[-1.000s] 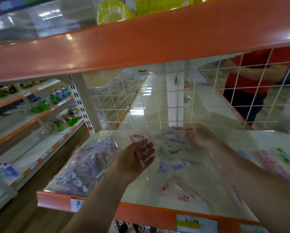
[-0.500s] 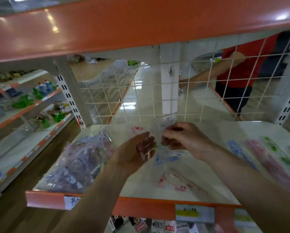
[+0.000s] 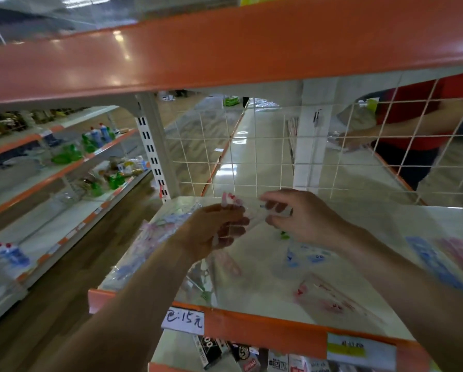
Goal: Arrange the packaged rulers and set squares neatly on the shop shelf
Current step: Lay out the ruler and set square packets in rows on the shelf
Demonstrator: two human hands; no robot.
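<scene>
Over the white shelf [image 3: 380, 232] my left hand [image 3: 211, 232] grips a clear packet of transparent rulers and set squares [image 3: 231, 201] with pink print at its top. My right hand [image 3: 297, 218] pinches the same packet's right end between thumb and fingers. A pile of similar clear packets [image 3: 150, 237] lies on the shelf's left side, partly behind my left arm. More packets with pink print [image 3: 329, 299] and blue print [image 3: 305, 256] lie flat in the middle. Blue and pink rulers [image 3: 439, 261] lie at the right.
An orange shelf [image 3: 225, 55] hangs close overhead. A white wire grid [image 3: 252, 157] backs the shelf; behind it stands a person in red [image 3: 413, 124]. The orange front lip carries price labels [image 3: 184, 320]. Left shelves hold bottles [image 3: 96, 138]. Boxed goods [image 3: 225, 350] sit below.
My right hand came back from the rear of the shelf to the packet held by my left hand and now pinches its end. The view shifted right and lower.
</scene>
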